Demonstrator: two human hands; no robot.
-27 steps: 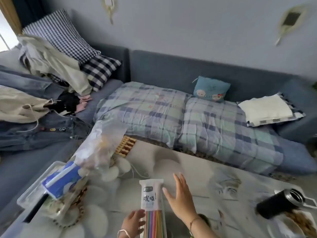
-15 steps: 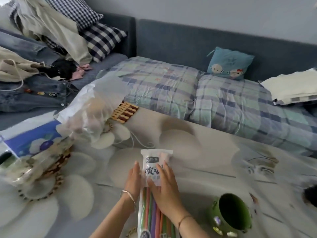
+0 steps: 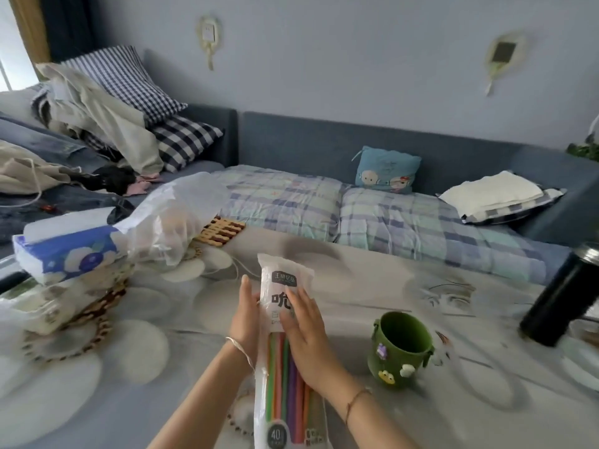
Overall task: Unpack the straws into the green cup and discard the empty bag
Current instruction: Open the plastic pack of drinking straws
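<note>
A long clear bag of coloured straws with a white printed top stands upright in front of me over the table. My left hand grips its left side, and my right hand presses flat on its front with fingers over the label. The green cup, decorated with small figures, stands empty on the table to the right of the bag, apart from both hands.
A black flask stands at the right edge beside a white plate. On the left lie a tissue pack, a crumpled clear plastic bag and a wooden trivet. A sofa with a checked blanket runs behind the table.
My right hand came from hovering beside the bag onto its front. Both hands now hold the bag higher and upright. The view shifted, bringing the green cup and flask into sight.
</note>
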